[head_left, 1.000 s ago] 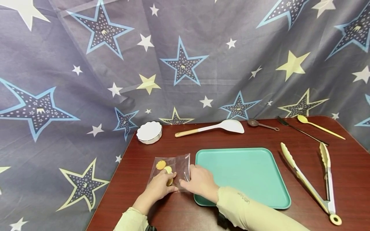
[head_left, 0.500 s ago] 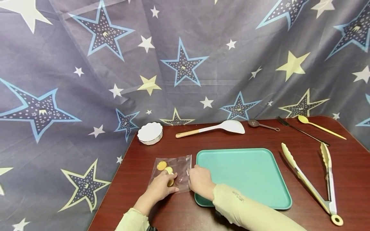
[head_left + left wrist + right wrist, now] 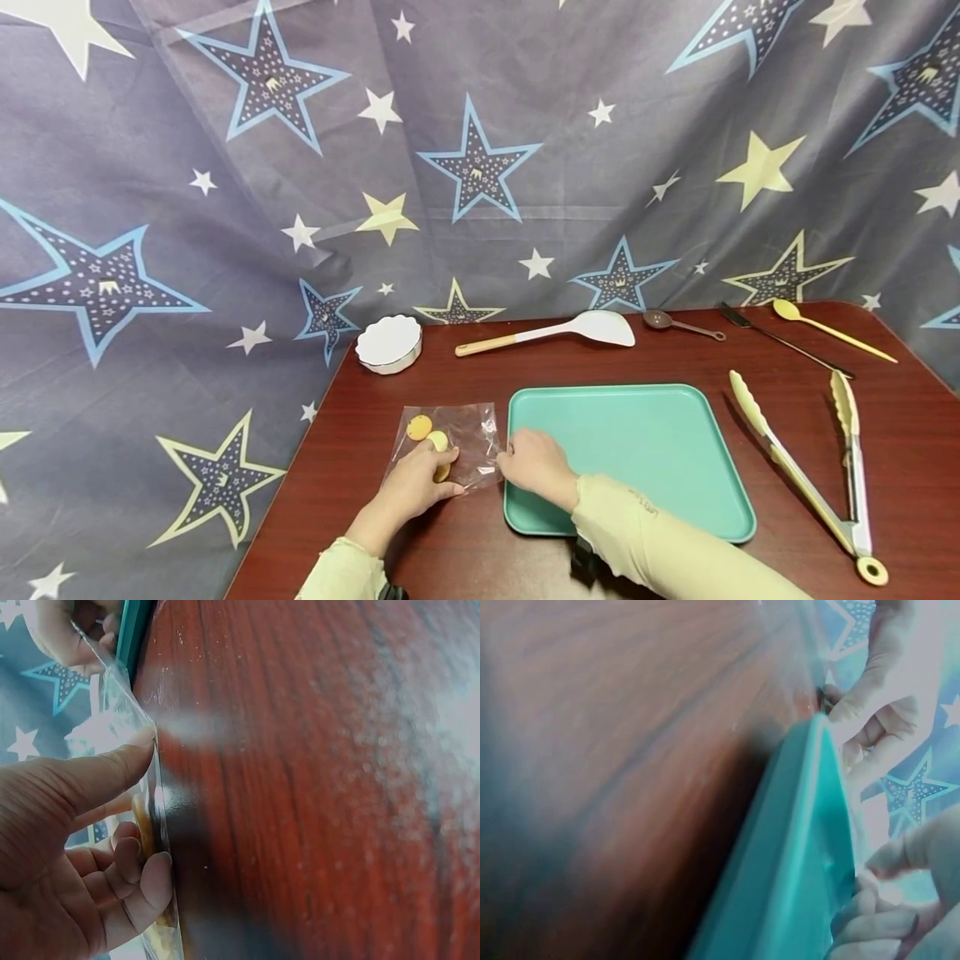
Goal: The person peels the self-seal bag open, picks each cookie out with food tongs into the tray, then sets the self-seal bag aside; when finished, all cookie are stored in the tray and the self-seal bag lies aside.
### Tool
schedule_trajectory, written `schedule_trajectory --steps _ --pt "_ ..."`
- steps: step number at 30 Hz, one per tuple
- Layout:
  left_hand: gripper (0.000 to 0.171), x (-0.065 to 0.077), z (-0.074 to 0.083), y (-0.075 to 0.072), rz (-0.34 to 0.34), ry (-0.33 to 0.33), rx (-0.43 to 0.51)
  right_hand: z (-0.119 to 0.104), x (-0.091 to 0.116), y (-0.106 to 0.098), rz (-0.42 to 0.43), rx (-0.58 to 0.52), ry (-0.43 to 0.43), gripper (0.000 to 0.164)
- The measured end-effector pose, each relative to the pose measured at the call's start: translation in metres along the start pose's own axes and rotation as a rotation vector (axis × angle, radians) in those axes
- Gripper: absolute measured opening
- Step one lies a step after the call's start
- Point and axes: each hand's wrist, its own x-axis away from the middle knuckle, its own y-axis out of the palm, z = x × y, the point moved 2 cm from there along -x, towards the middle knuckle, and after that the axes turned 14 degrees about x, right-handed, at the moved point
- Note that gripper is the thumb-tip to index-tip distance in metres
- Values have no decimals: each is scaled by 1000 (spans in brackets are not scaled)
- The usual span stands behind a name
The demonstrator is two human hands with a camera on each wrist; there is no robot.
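Observation:
A clear plastic bag (image 3: 474, 429) lies on the table left of the green tray, with several round, yellow cookie-like pieces (image 3: 419, 427) inside its left part. My left hand (image 3: 414, 482) holds the bag down over these pieces and partly hides them. In the left wrist view its thumb (image 3: 124, 765) presses the bag's near edge, and the other fingers curl against the plastic. My right hand (image 3: 538, 463) pinches the bag's right edge between thumb and fingers, above the tray's left rim. The right wrist view shows that pinch (image 3: 885, 881) close beside the tray wall.
The green tray (image 3: 637, 450) lies right of the bag. Large tongs (image 3: 806, 475) stand spread at its right. Along the back are a white fluted dish (image 3: 388, 344), a white turner (image 3: 600, 327), a brown measuring spoon (image 3: 660, 320), a thin black utensil (image 3: 783, 340) and a yellow spoon (image 3: 832, 327).
My right hand has shifted along the bag's right edge and slightly right, its fingers regripping; the bag's mouth lies flatter than a second ago. My left hand has stayed in place.

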Motion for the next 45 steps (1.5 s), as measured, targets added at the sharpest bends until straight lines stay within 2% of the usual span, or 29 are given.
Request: schedule_trajectory --steps 3,7,12,15,18,20,22,27,30,34,37,42,45 --pt "57 -1 0 0 -8 5 0 0 -1 -2 23 -6 -12 27" --pt "57 -3 1 0 -19 5 0 -5 -5 -5 87 0 -53 36" --pt "57 -4 3 0 -25 10 1 -11 -11 -2 134 132 -89 46" --pt "58 -4 3 0 -22 15 -8 -13 -12 0 166 235 -109 36" --pt "58 -4 4 0 -23 12 -14 -13 -12 0 214 267 -131 24" --pt "58 -5 4 0 -30 6 -15 -11 -12 -1 233 229 -137 23" --pt "57 -5 5 -1 -34 -1 -16 -9 -13 -2 224 147 -128 24" --pt "57 -6 6 -2 -33 -4 -31 1 -18 -4 97 -123 -24 28" --pt "58 -5 6 -2 -33 -6 -31 6 -19 -2 18 -206 33 31" --pt "58 -5 6 -2 -39 -2 -16 4 -18 -3 -10 -157 49 23" --pt "58 -4 6 -2 -51 -8 -1 0 -17 -6 19 -100 21 24" --pt "58 -1 4 -2 -64 -15 9 -8 -19 -5 125 38 -74 38" --pt "59 1 3 -1 -58 -10 13 -11 -20 -2 195 142 -109 35"
